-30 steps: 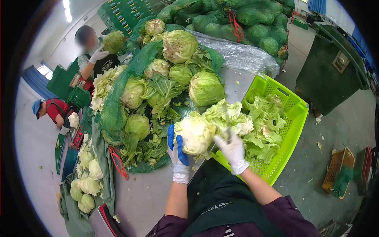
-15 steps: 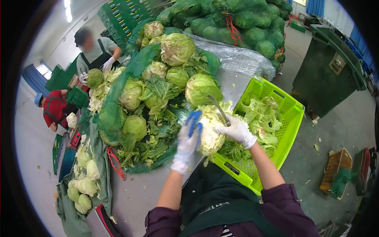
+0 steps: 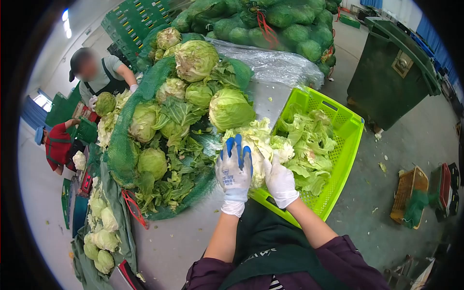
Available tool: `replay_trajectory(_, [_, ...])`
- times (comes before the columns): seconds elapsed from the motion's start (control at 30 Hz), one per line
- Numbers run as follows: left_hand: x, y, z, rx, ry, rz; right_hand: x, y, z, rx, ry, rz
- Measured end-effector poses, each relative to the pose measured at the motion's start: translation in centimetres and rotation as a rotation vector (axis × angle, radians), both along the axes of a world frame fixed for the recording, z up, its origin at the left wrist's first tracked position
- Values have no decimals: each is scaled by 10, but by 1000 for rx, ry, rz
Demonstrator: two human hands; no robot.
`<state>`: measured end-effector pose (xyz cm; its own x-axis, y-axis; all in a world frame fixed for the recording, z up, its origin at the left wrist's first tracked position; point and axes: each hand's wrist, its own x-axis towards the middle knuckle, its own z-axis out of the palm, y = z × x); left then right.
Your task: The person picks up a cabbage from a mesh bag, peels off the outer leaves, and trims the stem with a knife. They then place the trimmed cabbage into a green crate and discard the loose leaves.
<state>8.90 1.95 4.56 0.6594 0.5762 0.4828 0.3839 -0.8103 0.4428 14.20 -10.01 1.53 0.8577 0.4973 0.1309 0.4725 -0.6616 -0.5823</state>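
My left hand (image 3: 234,169), in a white glove with blue fingertips, lies with fingers spread on top of a trimmed pale cabbage (image 3: 258,159). Against the right side of that cabbage is my right hand (image 3: 280,181), white-gloved, its fingers curled together; the knife blade cannot be made out. Just right of both hands stands a lime-green crate (image 3: 350,145) holding loose cabbage leaves (image 3: 309,154). Behind the left hand a whole cabbage (image 3: 232,110) sits at the edge of a heap on green netting (image 3: 121,157).
Stacked netted cabbages (image 3: 290,29) stand at the back beside plastic wrap (image 3: 270,63). A large green bin (image 3: 386,72) is at the right, an orange basket (image 3: 406,195) on the floor. Two people, one in grey (image 3: 108,70) and one in red (image 3: 59,145), are at the left.
My left hand has turned palm down over the cabbage. My right hand has moved slightly left and down, and the knife blade no longer shows. The view has shifted a little.
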Motion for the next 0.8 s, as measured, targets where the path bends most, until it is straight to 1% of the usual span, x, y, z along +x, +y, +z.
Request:
replay_trajectory(0.1, [6,-4,5,44,28,31,13,7,-1,47,27,-37])
replay_trajectory(0.13, [5,-7,5,84,63,39,29,11,-10,178,-85,-17])
replay_trajectory(0.17, [2,-7,5,86,63,39,53,12,-17,86,166,-118])
replay_trajectory(0.23, [-7,-2,4,43,-86,-75,94,13,-47,112,237,-24])
replay_trajectory(0.27, [-12,4,3,-27,-119,-107,95,20,-55,126,235,-25])
replay_trajectory(0.33, [-21,23,-4,-178,-238,-190,87,27,-69,265,251,-40])
replay_trajectory(0.37, [-27,32,-9,-275,-294,-235,85,25,-76,261,260,-33])
replay_trajectory(0.4, [-32,38,-9,-381,-315,-287,86,24,-79,264,249,-75])
replay_trajectory(0.43, [-36,45,-17,-370,-316,-286,85,27,-64,273,235,-118])
replay_trajectory(0.47, [-40,53,-31,-456,-370,-319,82,21,-50,132,331,-171])
replay_trajectory(0.5, [-45,58,-38,-547,-419,-348,74,18,-37,137,338,-168])
replay_trajectory(0.57, [-46,54,-31,-512,-408,-359,57,10,-18,469,-145,-270])
replay_trajectory(0.6, [-45,52,-28,-437,-380,-334,45,2,7,466,-143,-267])
replay_trajectory(0.63, [-42,48,-28,-364,-353,-311,31,-6,39,408,-55,-90])
replay_trajectory(0.67, [-37,45,-30,-332,-386,-291,19,-9,53,348,33,83])
replay_trajectory(0.7, [-34,38,-23,-336,-387,-292,10,-10,48,264,-61,165])
replay_trajectory(0.77, [-26,22,5,-283,-301,-274,-9,-6,45,169,-61,174])
replay_trajectory(0.8, [-22,17,8,-272,-295,-242,-12,-4,33,208,-79,189])
